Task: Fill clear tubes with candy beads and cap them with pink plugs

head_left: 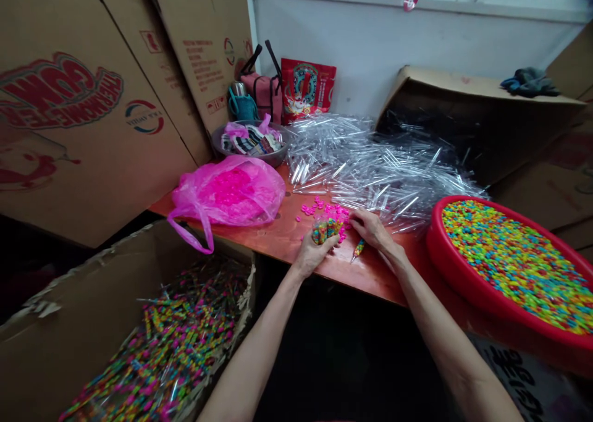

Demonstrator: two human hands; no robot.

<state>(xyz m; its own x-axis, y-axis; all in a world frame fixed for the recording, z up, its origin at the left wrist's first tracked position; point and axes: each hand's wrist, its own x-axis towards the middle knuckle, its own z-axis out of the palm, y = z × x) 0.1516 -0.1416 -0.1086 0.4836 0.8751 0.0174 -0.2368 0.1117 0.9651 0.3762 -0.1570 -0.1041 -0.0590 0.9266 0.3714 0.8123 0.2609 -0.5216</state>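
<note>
My left hand (312, 253) is shut around a clump of multicoloured beads (325, 230) in clear plastic, though I cannot tell its exact form. My right hand (370, 229) grips a narrow clear tube (358, 248) filled with coloured beads, its pointed end angled down toward the orange tabletop (365, 274). Small pink pieces (325, 212) lie scattered just beyond both hands. Behind them spreads a large heap of empty clear plastic tubes (380, 168).
A red round basin (504, 267) of multicoloured beads sits right of my right arm. An open cardboard box (171, 348) of filled tubes stands lower left. A pink plastic bag (227, 190), grey bowl (252, 144) and red packet (306, 88) occupy the table's far side.
</note>
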